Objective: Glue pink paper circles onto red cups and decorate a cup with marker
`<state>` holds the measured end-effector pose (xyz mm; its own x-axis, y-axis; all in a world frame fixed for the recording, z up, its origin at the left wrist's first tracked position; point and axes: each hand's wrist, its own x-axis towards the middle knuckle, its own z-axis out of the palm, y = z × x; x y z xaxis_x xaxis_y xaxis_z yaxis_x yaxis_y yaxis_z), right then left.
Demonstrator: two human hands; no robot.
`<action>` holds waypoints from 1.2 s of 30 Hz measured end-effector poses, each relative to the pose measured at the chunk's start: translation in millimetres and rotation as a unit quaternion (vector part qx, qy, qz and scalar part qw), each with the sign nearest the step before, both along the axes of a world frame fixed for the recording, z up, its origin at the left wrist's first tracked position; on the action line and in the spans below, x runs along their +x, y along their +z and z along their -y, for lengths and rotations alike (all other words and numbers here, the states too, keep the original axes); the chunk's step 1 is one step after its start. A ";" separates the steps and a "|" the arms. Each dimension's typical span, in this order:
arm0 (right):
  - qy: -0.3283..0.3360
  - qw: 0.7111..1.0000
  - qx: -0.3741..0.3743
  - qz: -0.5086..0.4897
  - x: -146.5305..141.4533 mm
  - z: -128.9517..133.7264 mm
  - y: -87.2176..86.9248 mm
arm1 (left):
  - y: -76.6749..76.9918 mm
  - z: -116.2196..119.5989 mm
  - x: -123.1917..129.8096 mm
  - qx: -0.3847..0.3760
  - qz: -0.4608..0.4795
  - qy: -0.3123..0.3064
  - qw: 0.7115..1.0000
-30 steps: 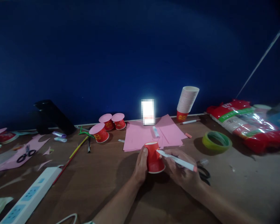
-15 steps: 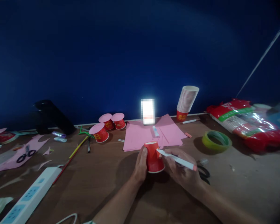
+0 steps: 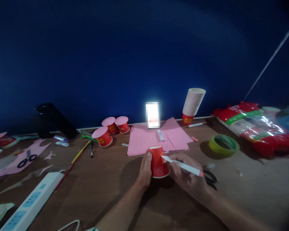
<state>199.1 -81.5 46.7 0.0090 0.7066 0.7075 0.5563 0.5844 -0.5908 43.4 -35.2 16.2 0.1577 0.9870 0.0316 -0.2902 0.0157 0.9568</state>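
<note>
An upside-down red paper cup (image 3: 158,165) is held above the table by my left hand (image 3: 145,170), whose thumb presses its left side. My right hand (image 3: 188,178) grips a white marker (image 3: 186,167) with a reddish end, and the marker's tip meets or nearly meets the cup's right side. Behind the cup lie sheets of pink paper (image 3: 144,138) with a small glue tube (image 3: 160,135) on them. Black scissor handles (image 3: 210,178) show partly behind my right hand.
Red cups topped with pink discs (image 3: 104,138) stand left of the paper. A tilted cup stack (image 3: 194,102), a roll of tape (image 3: 223,145) and a red plastic bag (image 3: 257,128) are at right. A power strip (image 3: 32,200) and scissors on pink scraps lie left.
The marker's tip has shifted very slightly on the cup's side. Both hands keep their hold, and the other objects have not moved.
</note>
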 end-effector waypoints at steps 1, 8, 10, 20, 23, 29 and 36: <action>0.000 1.000 0.002 0.002 -0.1 0.5 0.2 | 0.7 0.3 0.1 0.003 -0.002 0.005 1.000; 0.007 0.999 -0.023 -0.030 -0.8 1.9 1.3 | 2.5 0.9 -1.0 0.004 -0.018 0.021 1.000; 0.010 0.998 -0.033 -0.049 -0.8 1.7 2.3 | 1.0 0.5 -0.9 0.008 -0.013 0.012 1.000; -0.003 1.000 -0.013 -0.022 -0.3 1.2 -0.4 | 2.9 0.0 -1.4 0.015 -0.008 0.000 1.000; -0.003 1.000 -0.010 -0.016 0.0 0.5 -0.1 | 4.3 0.4 -1.5 0.017 -0.011 -0.001 1.000; -0.001 1.000 -0.008 -0.011 0.1 1.0 0.4 | 0.9 0.6 0.2 -0.004 0.017 -0.012 1.000; 0.003 0.999 -0.019 -0.033 -1.1 0.5 1.4 | 4.1 0.9 0.5 -0.005 0.015 0.000 1.000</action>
